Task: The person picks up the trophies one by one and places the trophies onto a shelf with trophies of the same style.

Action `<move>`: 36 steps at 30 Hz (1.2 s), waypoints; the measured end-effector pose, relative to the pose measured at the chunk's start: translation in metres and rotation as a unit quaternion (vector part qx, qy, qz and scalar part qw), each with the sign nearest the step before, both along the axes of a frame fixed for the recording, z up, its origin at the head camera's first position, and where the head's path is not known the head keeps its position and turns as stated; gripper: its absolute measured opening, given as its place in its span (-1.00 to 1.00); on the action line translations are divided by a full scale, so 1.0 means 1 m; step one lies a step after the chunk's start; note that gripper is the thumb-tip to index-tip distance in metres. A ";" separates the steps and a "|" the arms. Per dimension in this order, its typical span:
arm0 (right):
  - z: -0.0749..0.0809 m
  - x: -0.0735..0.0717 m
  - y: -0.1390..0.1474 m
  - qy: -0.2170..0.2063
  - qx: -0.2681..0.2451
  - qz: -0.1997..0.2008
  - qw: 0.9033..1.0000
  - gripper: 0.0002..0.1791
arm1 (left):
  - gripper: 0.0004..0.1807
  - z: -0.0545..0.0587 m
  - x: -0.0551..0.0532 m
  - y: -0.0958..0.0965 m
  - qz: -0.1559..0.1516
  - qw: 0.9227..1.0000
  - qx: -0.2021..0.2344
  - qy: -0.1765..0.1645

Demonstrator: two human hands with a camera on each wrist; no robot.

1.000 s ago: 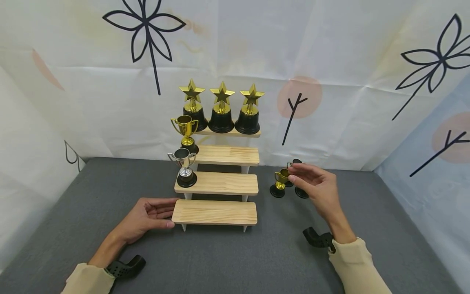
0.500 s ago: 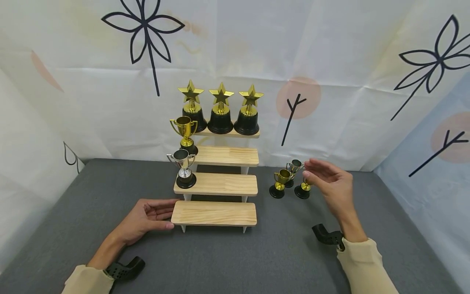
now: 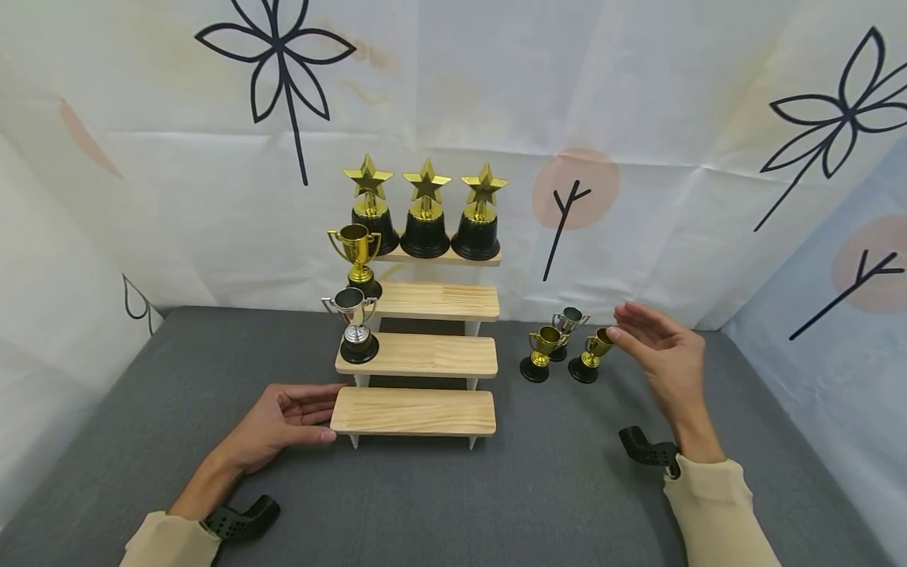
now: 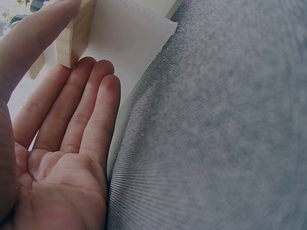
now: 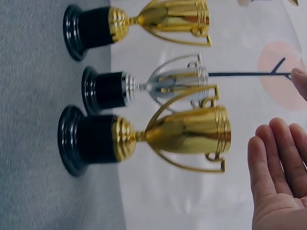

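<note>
My left hand [image 3: 272, 421] lies at the left end of the lowest step of a wooden tiered stand [image 3: 414, 411]. Its fingers are nearly straight; the fingertips touch the wood in the left wrist view. Nothing is held by my right hand [image 3: 666, 350], raised with extended fingers just right of a small gold trophy cup [image 3: 590, 358]. A second gold trophy cup [image 3: 542, 354] and a silver trophy cup [image 3: 569, 321] stand beside that one, all upright on black bases. In the right wrist view the hand [image 5: 280, 191] is apart from the nearest gold cup [image 5: 187, 134].
Three gold star trophies [image 3: 427, 209] line the top step. A gold cup [image 3: 360, 252] and, one step lower, a silver cup [image 3: 357, 323] stand at the stand's left side. A patterned white cloth [image 3: 453, 94] hangs behind the grey table surface [image 3: 425, 504].
My right hand has moved to the right, away from the small cups, uncovering the silver cup and the right gold cup. The left hand has stayed at the stand.
</note>
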State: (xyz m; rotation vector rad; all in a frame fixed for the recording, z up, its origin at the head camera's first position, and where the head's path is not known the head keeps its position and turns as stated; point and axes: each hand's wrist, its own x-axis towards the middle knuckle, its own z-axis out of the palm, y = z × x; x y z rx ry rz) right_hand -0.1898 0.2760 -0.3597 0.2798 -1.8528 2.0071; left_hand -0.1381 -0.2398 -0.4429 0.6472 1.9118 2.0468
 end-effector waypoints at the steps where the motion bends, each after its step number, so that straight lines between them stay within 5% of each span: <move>1: -0.001 0.000 0.001 -0.001 0.001 0.000 1.000 -0.52 | -0.28 0.000 0.000 0.000 0.001 1.000 0.000 0.000; 21: -0.030 -0.007 0.013 -0.091 0.141 -0.001 0.986 -0.36 | -0.29 0.000 0.000 0.001 0.002 1.000 0.006 0.004; 36: -0.039 -0.008 0.016 -0.087 0.135 0.034 0.986 -0.43 | -0.29 0.000 0.000 0.000 0.000 1.000 0.005 0.001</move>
